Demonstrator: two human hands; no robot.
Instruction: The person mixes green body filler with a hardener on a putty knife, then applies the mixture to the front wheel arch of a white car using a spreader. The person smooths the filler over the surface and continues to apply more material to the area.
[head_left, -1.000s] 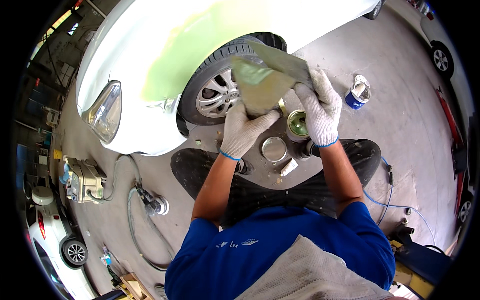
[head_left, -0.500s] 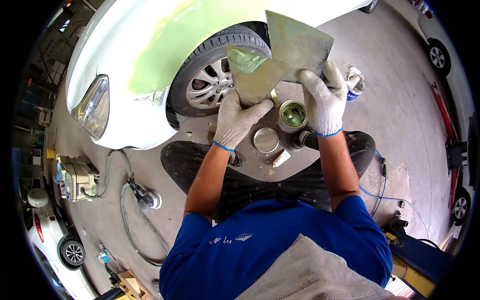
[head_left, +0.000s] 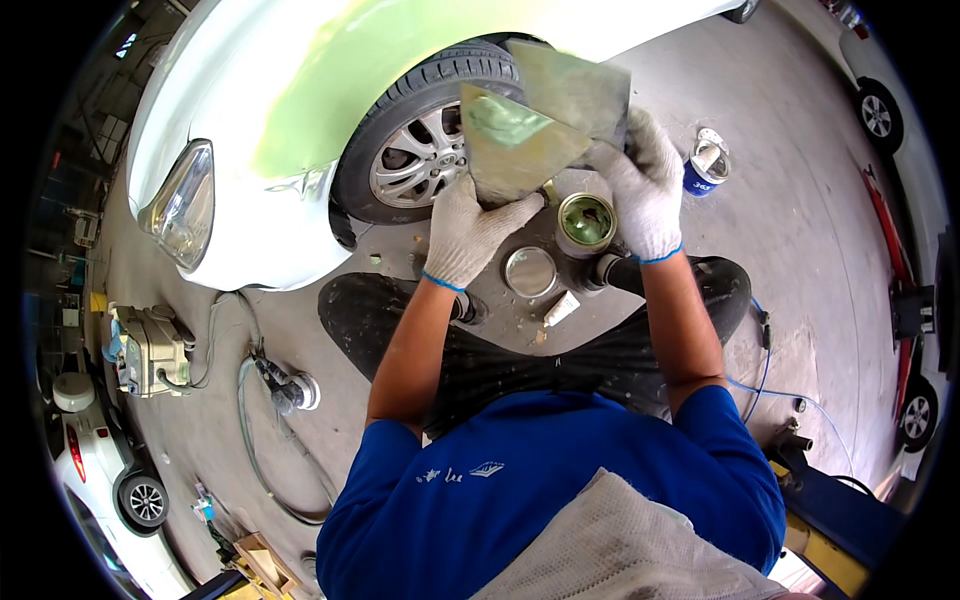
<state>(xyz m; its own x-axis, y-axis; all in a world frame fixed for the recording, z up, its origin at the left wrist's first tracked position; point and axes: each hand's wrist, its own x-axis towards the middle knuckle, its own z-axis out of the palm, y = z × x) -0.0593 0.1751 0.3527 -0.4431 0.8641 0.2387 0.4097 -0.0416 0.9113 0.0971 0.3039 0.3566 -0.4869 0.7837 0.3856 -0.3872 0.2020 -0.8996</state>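
Observation:
My left hand, in a white knit glove, is closed on a flat putty spreader with green putty near its upper left corner. My right hand, gloved the same way, grips a second, wider spreader farther away. The left spreader overlaps the lower edge of the right one; I cannot tell whether they touch. Below the hands an open can of green putty stands on the floor between my legs. A round lid and a white tube lie next to it.
Ahead is a white car with a green-yellow patch around its front wheel. A blue-and-white can stands to the right. At left are a sander with its hose and a beige machine. A blue cable trails at right.
The right hand has brought its spreader left and lower, behind the left one. The left spreader has turned slightly, and the green putty on it now looks smeared.

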